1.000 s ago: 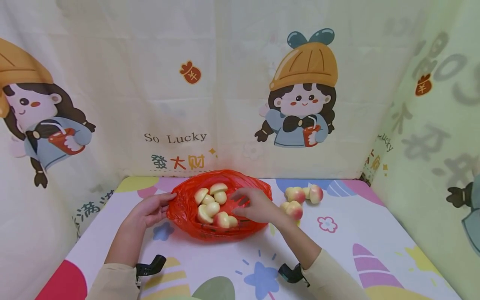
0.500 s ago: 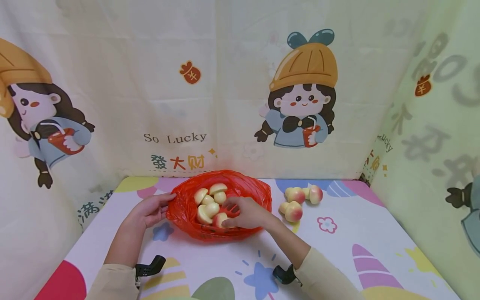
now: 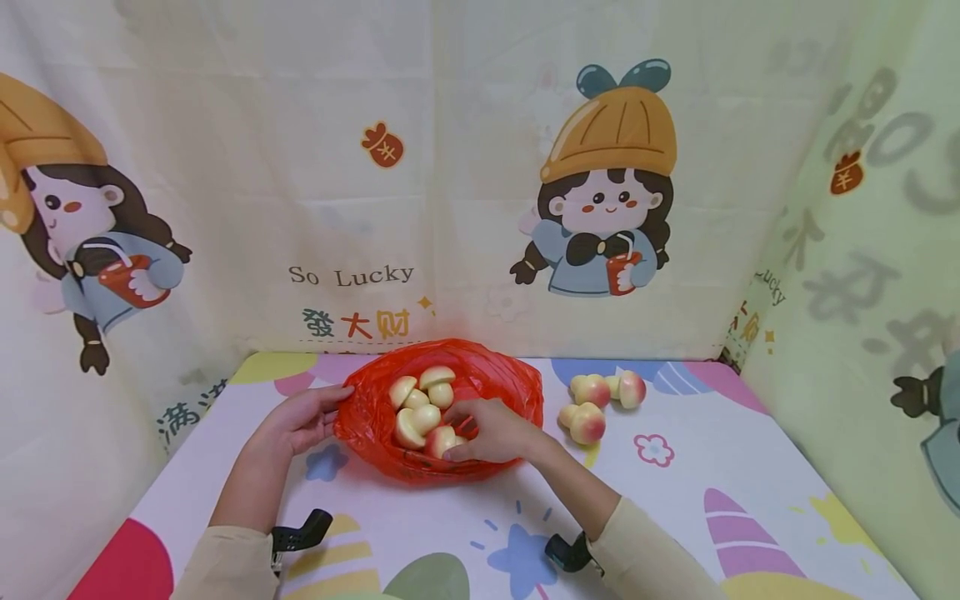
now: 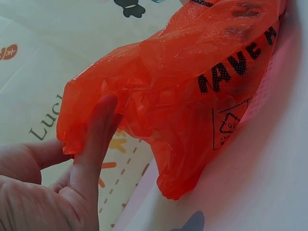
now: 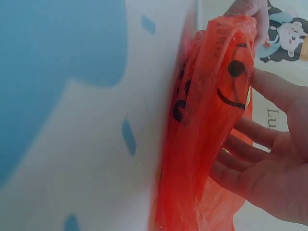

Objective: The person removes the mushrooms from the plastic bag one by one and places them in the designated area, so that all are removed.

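A red plastic bag point(image 3: 363, 425) is seen lying wide open at the back middle of a tabletop point(image 3: 420, 517) printed with pastel shapes. Its left edge is held by the left hand point(image 3: 303, 417), the thin plastic pinched between thumb and fingers. Inside the bag, three cream mushrooms point(image 3: 437, 379) are grouped toward the left, and one pink-tinged mushroom point(image 3: 441, 442) is placed at the front, partly covered by the right hand point(image 3: 491, 429). That hand is lowered into the bag from the right, with its thumb set against the pink-tinged mushroom; whether the mushroom is gripped cannot be told, since the other fingers are partly hidden by the bag wall in the right wrist view.

To the right of the bag, and apart from it, three more pink-tinged mushrooms point(image 3: 588, 421) are clustered on the tabletop. Beige sleeves point(image 3: 652, 550) are worn on both arms, and a small black camera point(image 3: 300, 536) is strapped at each wrist. The space is closed in by pale cloth point(image 3: 472, 167) printed with cartoon girls, red pouches and the words "So Lucky".
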Demonstrator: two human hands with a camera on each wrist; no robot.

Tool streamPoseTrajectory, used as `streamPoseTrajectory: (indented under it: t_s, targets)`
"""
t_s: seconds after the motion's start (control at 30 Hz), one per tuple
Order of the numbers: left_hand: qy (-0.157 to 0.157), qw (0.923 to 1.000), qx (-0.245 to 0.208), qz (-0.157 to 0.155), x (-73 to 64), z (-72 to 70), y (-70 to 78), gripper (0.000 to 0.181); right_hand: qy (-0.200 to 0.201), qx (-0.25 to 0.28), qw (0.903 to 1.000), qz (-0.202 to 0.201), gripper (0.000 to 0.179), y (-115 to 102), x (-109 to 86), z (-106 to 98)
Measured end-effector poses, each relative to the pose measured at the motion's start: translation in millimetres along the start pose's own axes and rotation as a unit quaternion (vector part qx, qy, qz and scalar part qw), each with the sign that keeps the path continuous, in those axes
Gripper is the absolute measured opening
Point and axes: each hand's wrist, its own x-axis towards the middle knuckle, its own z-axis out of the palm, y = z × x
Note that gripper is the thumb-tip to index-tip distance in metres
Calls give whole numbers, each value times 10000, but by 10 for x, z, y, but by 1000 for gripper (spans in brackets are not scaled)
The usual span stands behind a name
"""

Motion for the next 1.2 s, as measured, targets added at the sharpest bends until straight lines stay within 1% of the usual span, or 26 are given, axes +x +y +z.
streamPoseTrajectory:
  t_s: [0.13, 0.33, 0.4, 0.6, 0.83, 0.93, 1.07, 1.2]
  targets:
    - [-9, 10000, 30, 18, -7, 8, 6, 46, -5, -47, 9999, -94, 43, -5, 0, -5]
    - [-65, 10000, 5, 46, -18, 6, 8, 29, 0, -126, 9998, -156, 41, -6, -3, -10]
    - [-87, 10000, -12, 40, -15, 8, 6, 30, 6, -135, 9997, -185, 40, -7, -6, -12]
    - [-70, 10000, 7, 32, -3, 22, 1, 51, 63, -100, 9997, -213, 36, 10, -17, -17]
    - [25, 10000, 44, 29, -3, 24, -1, 58, 161, -88, 9995, -242, 37, 5, -45, -74]
    - [80, 10000, 38, 32, -2, 25, -1, 57, 237, -152, 9993, -238, 38, -16, -59, -109]
    - [66, 10000, 5, 34, -10, 26, 0, 47, 277, -209, 9992, -175, 41, -39, -65, -142]
    - [-20, 10000, -24, 53, -16, 20, -1, 41, 291, -135, 9994, -133, 42, -50, -73, -174]
